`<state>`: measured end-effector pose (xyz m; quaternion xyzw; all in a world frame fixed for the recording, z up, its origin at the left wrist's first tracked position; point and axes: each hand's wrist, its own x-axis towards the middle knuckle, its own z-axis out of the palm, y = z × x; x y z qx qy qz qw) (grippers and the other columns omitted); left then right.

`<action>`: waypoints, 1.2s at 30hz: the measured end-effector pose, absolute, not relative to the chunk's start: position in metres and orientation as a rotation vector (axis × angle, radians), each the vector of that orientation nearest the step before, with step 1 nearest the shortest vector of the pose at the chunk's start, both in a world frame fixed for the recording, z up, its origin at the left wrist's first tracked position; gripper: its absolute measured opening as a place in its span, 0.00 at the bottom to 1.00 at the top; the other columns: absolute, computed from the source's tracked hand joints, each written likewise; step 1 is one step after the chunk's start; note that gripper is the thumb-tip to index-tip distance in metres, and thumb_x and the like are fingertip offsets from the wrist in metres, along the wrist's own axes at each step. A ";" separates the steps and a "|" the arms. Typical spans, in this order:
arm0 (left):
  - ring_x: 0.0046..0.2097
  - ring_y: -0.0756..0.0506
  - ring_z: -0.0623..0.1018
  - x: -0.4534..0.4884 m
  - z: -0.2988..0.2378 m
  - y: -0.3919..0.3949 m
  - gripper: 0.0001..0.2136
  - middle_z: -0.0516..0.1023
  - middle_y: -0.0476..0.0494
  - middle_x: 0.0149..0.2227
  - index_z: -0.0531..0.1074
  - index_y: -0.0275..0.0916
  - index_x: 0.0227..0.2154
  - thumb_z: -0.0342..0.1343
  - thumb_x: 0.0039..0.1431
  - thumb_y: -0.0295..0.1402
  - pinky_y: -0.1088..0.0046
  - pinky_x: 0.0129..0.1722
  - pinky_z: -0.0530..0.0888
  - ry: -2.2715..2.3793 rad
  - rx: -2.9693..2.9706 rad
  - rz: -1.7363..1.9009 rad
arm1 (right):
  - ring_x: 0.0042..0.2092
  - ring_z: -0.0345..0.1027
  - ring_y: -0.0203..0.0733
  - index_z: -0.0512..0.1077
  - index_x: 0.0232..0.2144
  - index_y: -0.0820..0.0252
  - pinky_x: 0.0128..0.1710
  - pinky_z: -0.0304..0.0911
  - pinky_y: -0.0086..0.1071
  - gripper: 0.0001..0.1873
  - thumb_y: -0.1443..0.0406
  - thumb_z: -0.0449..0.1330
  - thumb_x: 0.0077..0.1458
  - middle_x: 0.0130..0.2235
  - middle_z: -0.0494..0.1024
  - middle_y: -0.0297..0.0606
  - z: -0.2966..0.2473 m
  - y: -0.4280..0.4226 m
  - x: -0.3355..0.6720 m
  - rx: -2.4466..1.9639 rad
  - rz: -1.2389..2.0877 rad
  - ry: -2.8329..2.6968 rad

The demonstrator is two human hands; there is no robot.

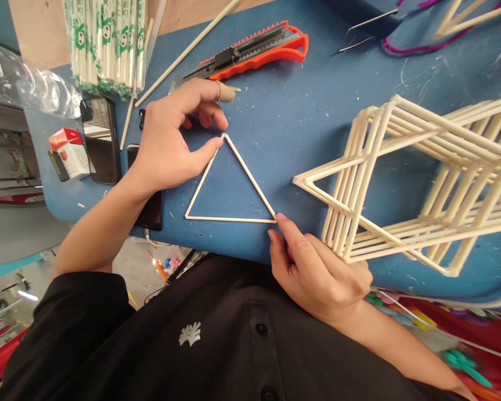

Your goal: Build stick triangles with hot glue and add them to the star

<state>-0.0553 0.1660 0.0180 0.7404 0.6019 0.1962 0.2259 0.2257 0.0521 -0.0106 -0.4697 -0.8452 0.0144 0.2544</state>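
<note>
A triangle of thin pale wooden sticks (230,219) lies flat on the blue table. At its top corner, the thumb of my left hand (175,131) touches the joint while the other fingers arch apart above it; one finger wears a tan bandage (226,92). My right hand (317,267) is curled, with its index fingertip pressed on the right corner and the thumb just below. Beyond my left fingers lies an orange and black utility knife (250,50). To the right rests a stack of star-shaped stick frames (359,184).
Wrapped chopsticks (106,44) and a loose stick (187,53) lie at the back left. Two phones (102,139) and a red-white box (69,151) sit left. Scissors-like metal points (371,25) and purple yarn (417,49) are at the back right. The table's front edge is close to my body.
</note>
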 end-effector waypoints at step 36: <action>0.41 0.39 0.82 -0.059 0.012 0.169 0.24 0.88 0.43 0.43 0.78 0.43 0.58 0.69 0.60 0.40 0.53 0.46 0.79 1.549 2.024 0.626 | 0.22 0.57 0.28 0.82 0.52 0.67 0.25 0.49 0.34 0.18 0.67 0.74 0.60 0.21 0.74 0.23 -0.012 0.051 0.226 -1.269 0.048 -2.294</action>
